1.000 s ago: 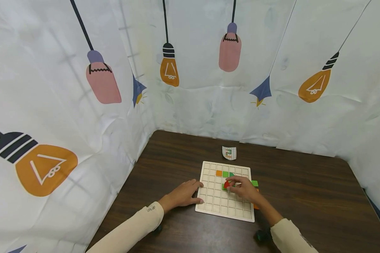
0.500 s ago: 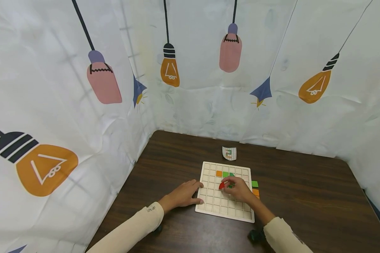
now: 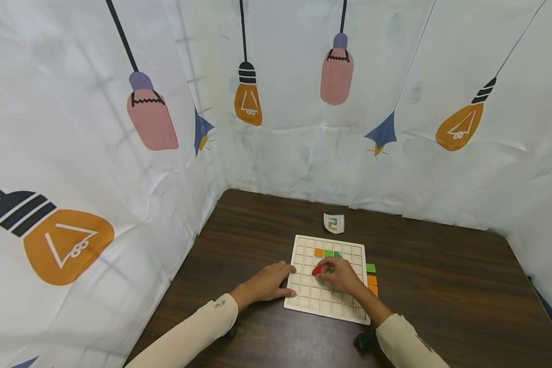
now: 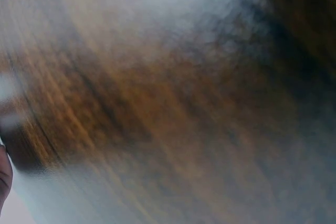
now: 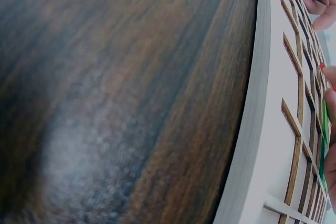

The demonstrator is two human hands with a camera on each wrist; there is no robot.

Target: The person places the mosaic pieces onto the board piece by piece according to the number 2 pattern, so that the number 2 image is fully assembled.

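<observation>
A pale gridded board [image 3: 303, 299] lies on the dark wooden table. My right hand [image 3: 342, 278] is over its middle, pinching a red piece [image 3: 316, 270] with a rounded side between thumb and fingers. Green shows beneath that hand, partly hidden by the fingers. Behind it, an orange square [image 3: 319, 252], a green square [image 3: 328, 253] and a teal piece [image 3: 337, 254] form a row in the grid. My left hand [image 3: 268, 281] rests at the board's left edge, fingers and thumb spread onto its rim. In the right wrist view, the red piece [image 5: 322, 66] shows at the far right.
A small card [image 3: 334, 223] with a coloured grid pattern lies behind the board. To the board's right are a loose green tile [image 3: 371, 268] and orange tiles [image 3: 372, 280]. A white curtain [image 3: 285, 158] printed with lamps hangs behind the table.
My right hand has moved left across the board with the red piece, uncovering more of the orange tiles at the right. The left hand has stayed at the board's edge.
</observation>
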